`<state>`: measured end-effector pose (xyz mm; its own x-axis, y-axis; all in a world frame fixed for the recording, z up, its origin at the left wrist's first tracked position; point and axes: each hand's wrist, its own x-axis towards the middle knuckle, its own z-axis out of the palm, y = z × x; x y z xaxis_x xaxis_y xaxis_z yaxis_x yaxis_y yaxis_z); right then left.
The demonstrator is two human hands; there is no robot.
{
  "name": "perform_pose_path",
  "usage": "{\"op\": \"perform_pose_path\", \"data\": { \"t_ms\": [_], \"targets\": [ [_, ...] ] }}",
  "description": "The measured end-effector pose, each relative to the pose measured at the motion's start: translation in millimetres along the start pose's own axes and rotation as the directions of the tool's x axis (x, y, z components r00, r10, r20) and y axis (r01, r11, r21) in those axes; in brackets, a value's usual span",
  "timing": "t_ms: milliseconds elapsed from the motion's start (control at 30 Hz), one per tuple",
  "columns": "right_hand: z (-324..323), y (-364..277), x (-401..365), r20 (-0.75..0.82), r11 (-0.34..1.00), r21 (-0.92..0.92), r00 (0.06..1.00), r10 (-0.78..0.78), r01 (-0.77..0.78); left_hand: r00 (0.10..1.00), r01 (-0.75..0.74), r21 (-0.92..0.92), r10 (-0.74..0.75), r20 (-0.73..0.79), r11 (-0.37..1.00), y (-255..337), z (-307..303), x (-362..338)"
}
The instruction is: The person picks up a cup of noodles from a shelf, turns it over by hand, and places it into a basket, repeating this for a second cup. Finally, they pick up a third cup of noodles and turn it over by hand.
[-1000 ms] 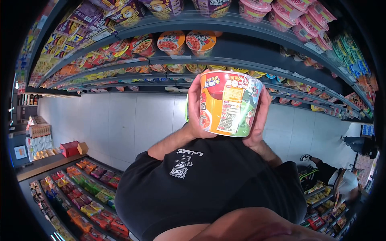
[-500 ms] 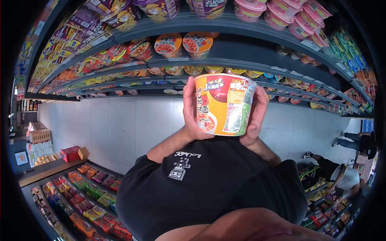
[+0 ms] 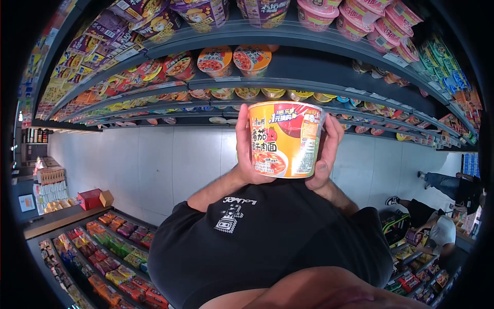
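An orange and red instant noodle cup (image 3: pixel 285 141) is held up in front of my chest, its printed side facing me. My left hand (image 3: pixel 248 149) wraps its left side, and my right hand (image 3: pixel 328 152) grips its right side. Part of the fingers of both hands is hidden behind the cup. A noodle bowl drawing and large dark characters show on the label's left half; small print fills the right. Two similar orange-lidded noodle cups (image 3: pixel 252 59) stand on the shelf beyond.
Shelves (image 3: pixel 309 33) of noodle packs curve across the front, with purple cups (image 3: pixel 200 13) and pink tubs (image 3: pixel 355 23) on top. Snack racks (image 3: pixel 113 247) stand behind left. A red box (image 3: pixel 90 198) sits at left. Several people, one in a white shirt (image 3: pixel 443 232), are at right.
The noodle cup has turned in my hands, its label sliding rightward so more of the large characters and bowl picture shows. It also sits slightly lower. People at right have shifted.
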<state>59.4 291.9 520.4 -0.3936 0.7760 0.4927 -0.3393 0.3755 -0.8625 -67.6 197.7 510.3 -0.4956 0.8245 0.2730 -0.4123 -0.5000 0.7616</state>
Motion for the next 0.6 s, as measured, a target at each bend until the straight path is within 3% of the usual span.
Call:
{"op": "perform_pose_path", "data": {
  "t_ms": [100, 167, 267, 400, 600],
  "targets": [
    [-3, 6, 0, 0.053, 0.999, 0.047, 0.999, 0.004, -0.006, 0.991, -0.129, 0.114, 0.132, -0.023, 0.985, 0, 2, 4],
    [-2, 7, 2, 0.032, 1.000, 0.008, 0.999, -0.011, 0.011, 0.962, -0.270, 0.204, 0.258, 0.084, 0.941, 5, 0, 15],
    [-7, 9, 6, 0.073, 0.998, -0.066, 0.997, -0.006, 0.010, 0.970, -0.244, 0.302, 0.230, 0.079, 0.922, 0, -11, 15],
    [-2, 6, 7, 0.046, 0.997, -0.065, 0.998, -0.029, 0.032, 0.960, -0.271, 0.299, 0.236, 0.149, 0.915, 4, -7, 18],
    [-1, 9, 7, 0.023, 0.991, -0.123, 0.998, -0.059, 0.062, 0.972, -0.233, 0.175, 0.222, 0.084, 0.957, 2, -4, 17]
  ]
}}
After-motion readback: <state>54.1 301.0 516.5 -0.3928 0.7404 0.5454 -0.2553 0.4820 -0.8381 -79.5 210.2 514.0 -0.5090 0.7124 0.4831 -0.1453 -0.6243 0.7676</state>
